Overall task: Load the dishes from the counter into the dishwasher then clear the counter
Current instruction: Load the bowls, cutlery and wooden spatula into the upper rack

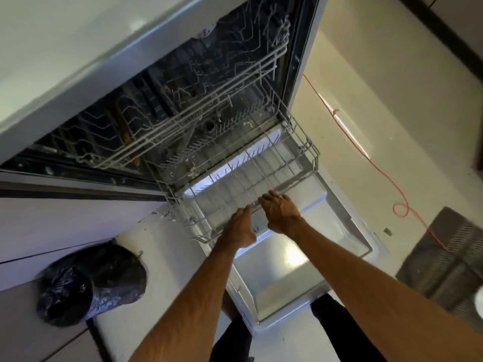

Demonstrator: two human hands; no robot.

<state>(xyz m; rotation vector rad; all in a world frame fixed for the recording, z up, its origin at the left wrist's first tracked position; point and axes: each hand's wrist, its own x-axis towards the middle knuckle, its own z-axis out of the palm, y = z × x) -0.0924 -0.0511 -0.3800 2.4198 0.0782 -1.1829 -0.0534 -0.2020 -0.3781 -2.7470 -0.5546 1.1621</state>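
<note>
Dishwasher [183, 105] fills the upper left and centre of the frame, seen at a strong tilt, with its door [282, 270] folded down toward the lower centre. Two wire racks are seen: the upper rack [188, 118] is inside the dark tub, and the lower rack [251, 173] is drawn part way out over the door. No dishes can be made out in the lower rack. Both bare arms are stretched out from the bottom of the frame to the rack's front rail. The left hand [239, 228] is laid against the rail with fingers hidden behind it, so whether it is closed on the wire cannot be told. The right hand [279, 212] is curled over the rail, grasping it. The white counter edge [78, 64] is seen across the upper left. A black bin bag [86, 286] sits at lower left, and an orange cable [379, 165] runs across the floor at right
</note>
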